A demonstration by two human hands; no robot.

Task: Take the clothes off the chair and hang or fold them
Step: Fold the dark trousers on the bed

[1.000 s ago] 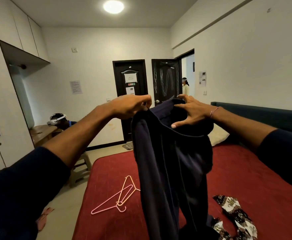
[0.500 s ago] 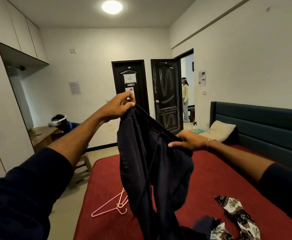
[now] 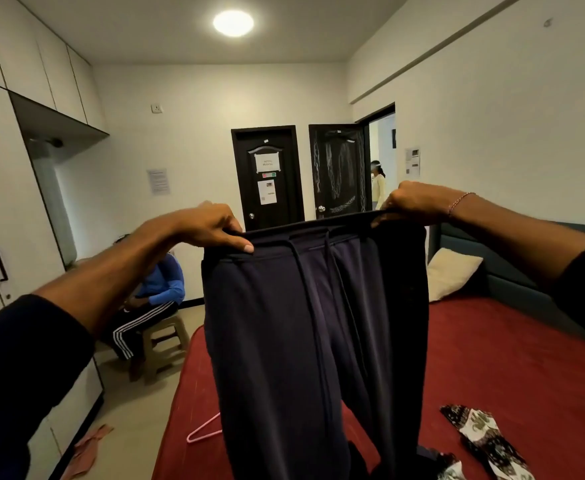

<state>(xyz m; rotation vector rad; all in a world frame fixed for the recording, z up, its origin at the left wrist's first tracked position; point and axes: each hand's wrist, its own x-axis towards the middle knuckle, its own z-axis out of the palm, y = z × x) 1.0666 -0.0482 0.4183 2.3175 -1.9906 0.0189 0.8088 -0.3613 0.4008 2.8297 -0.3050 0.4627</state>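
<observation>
Dark navy drawstring trousers [image 3: 311,323] hang in front of me over the red bed [image 3: 512,358], held up by the waistband. My left hand [image 3: 211,226] pinches the waistband's left end. My right hand [image 3: 412,200] grips its right end, so the waistband is stretched flat between them. The legs hang down past the bottom of the view. A pink hanger [image 3: 202,432] lies on the bed, mostly hidden behind the trousers. A black-and-white patterned garment [image 3: 481,438] lies on the bed at the lower right.
A person in blue sits on a beige stool [image 3: 161,344] left of the bed. White wardrobes [image 3: 3,209] line the left wall. A pink cloth [image 3: 88,450] lies on the floor. A cushion [image 3: 452,271] leans on the dark headboard. Another person [image 3: 378,183] stands in the open doorway.
The bunched trousers now hang spread out by the waistband. My right hand moved up and to the right to the waistband's far end; my left hand lowered slightly.
</observation>
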